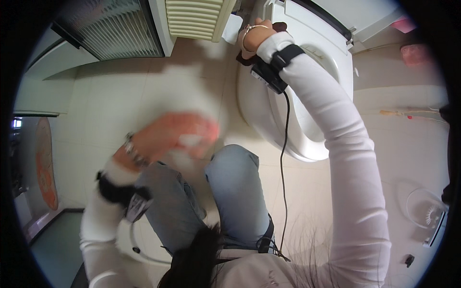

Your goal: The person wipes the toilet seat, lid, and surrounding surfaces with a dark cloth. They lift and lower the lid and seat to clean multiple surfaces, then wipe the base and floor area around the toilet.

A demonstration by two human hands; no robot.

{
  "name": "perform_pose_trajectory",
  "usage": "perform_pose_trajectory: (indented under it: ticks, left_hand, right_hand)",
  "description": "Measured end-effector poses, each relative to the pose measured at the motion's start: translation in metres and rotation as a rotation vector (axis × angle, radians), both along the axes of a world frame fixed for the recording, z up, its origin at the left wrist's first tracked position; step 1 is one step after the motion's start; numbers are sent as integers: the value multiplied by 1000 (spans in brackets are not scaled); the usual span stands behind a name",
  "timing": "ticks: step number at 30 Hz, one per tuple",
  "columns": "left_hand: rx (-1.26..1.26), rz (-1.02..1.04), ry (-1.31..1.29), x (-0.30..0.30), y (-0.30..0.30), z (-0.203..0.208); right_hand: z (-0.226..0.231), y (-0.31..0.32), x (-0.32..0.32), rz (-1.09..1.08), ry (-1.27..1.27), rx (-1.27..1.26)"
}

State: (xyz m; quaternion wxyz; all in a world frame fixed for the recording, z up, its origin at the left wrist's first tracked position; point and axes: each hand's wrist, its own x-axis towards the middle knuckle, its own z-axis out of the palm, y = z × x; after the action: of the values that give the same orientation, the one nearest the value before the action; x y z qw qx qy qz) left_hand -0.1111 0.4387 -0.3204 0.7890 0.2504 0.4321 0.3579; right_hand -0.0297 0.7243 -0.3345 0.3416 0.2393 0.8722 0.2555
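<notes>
My right hand [257, 37] is at the far left side of the white toilet [247, 98], bent over a dark brown cloth [279, 27] that shows on both sides of it. The cloth lies against the toilet near the back of the seat [314, 137], and the fingertips are mostly hidden. My left hand [175, 133] hangs over the floor in front of my knees, smeared by motion. A small whitish patch shows at its fingers; whether that is a held thing, I cannot tell.
The toilet lid [331, 19] stands raised. A cream ribbed panel [194, 18] and a ribbed glass door [113, 36] are at the far left. A black cable [285, 144] runs from my right wrist device down to my waist. Pale floor tiles [103, 105] lie between.
</notes>
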Motion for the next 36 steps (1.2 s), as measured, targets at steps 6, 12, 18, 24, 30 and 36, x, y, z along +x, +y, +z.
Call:
perform_pose_trajectory:
  ticks: [6, 12, 18, 24, 30, 36]
  left_hand:
    - [-196, 1012, -807, 25, 83, -127]
    - [-499, 1158, -752, 45, 78, -194]
    - [-274, 1046, -705, 46, 86, -196]
    - [-292, 1077, -701, 37, 79, -191]
    - [-280, 1149, -750, 27, 67, -184]
    - [-253, 1114, -770, 26, 68, -179]
  right_hand:
    - [-21, -72, 56, 221, 79, 109]
    - [-50, -181, 149, 336, -77, -78]
    - [-43, -131, 113, 315, -66, 156]
    - [-62, -31, 23, -164, -87, 312]
    - [-213, -79, 68, 24, -88, 506]
    - [-268, -159, 170, -56, 69, 135]
